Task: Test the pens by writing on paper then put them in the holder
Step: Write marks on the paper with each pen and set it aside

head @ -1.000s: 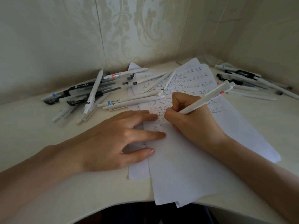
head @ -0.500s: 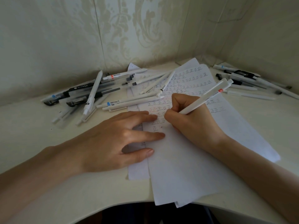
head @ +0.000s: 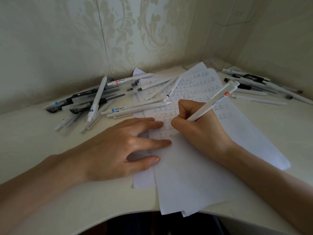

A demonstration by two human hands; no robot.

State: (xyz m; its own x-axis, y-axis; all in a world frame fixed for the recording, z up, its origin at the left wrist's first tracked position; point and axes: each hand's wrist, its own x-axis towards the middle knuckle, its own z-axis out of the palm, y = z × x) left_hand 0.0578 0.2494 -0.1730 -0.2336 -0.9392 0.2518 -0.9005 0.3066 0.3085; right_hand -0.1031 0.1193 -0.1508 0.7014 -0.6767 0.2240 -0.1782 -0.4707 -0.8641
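My right hand [head: 196,128] grips a white pen with a red mark [head: 215,100], its tip hidden under my fingers and pressed to the white paper [head: 194,167]. Rows of small written characters cover the sheet's upper half. My left hand [head: 122,150] lies flat with fingers spread on the paper's left edge. A pile of white and black pens [head: 101,100] lies to the left, some resting on the paper. A second group of pens [head: 257,89] lies at the far right. No holder is in view.
The cream desk [head: 30,141] sits in a corner between two patterned walls. Its curved front edge [head: 118,216] runs below the paper, which overhangs it slightly. More sheets lie under the top one.
The pen's upper end has swung slightly as my right hand writes in place. My left hand has stayed on the paper.
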